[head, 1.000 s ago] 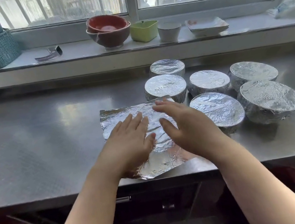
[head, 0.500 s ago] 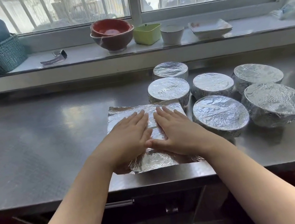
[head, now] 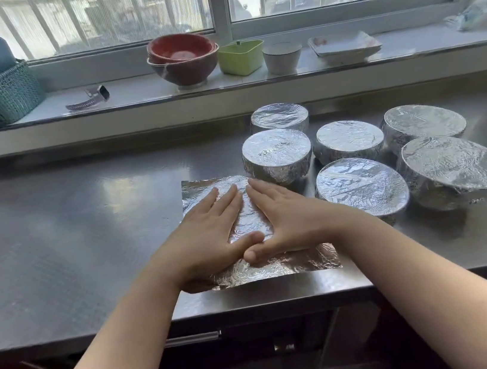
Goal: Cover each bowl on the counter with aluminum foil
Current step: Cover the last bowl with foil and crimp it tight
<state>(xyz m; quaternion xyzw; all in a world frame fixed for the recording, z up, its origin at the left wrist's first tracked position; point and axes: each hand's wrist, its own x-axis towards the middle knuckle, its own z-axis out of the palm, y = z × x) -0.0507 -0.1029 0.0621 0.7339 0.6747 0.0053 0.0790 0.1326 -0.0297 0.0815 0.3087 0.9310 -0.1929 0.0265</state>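
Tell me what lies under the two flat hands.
A crinkled foil sheet lies flat on the steel counter under the left hand and right hand. Anything beneath it is hidden.

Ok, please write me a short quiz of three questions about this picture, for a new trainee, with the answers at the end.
1. How many foil-covered bowls stand on the counter?
2. True or false: the left hand grips a crumpled ball of foil.
3. What lies under both hands? A) a loose foil sheet B) a plate C) a towel

Key
1. Six, all grouped at the right of the sheet.
2. False. The left hand and the right hand both lie flat, fingers straight, pressing on the sheet.
3. A. The sheet lies flat on the counter near its front edge.
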